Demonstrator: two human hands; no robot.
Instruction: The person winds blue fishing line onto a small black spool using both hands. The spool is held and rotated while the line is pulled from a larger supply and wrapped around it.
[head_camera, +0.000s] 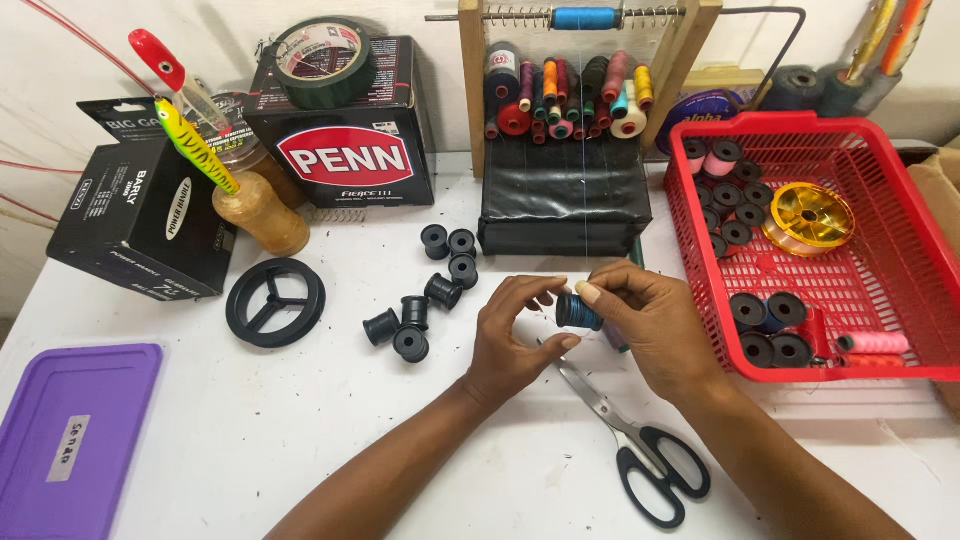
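A small spool of blue thread (578, 311) is being held just right of the frame's centre, above the white table (300, 430), pinched between the fingertips of both hands. Its long axis is lying roughly left to right, so that one end is being met by the left hand (512, 340) and the other by the right hand (645, 325) — neither hand is the nearer, both are touching it. The left hand's thumb and forefinger are being closed on the spool's left end; the right hand's fingers are being curled over its top and right end, with no gap seen.

Directly below the spool a pair of scissors (640, 440) is lying, black handles toward the lower right. To the left of centre, empty black bobbins (425, 295) are scattered. At the right edge, more spools are being kept in a red basket (880, 290) — well apart from the hands.
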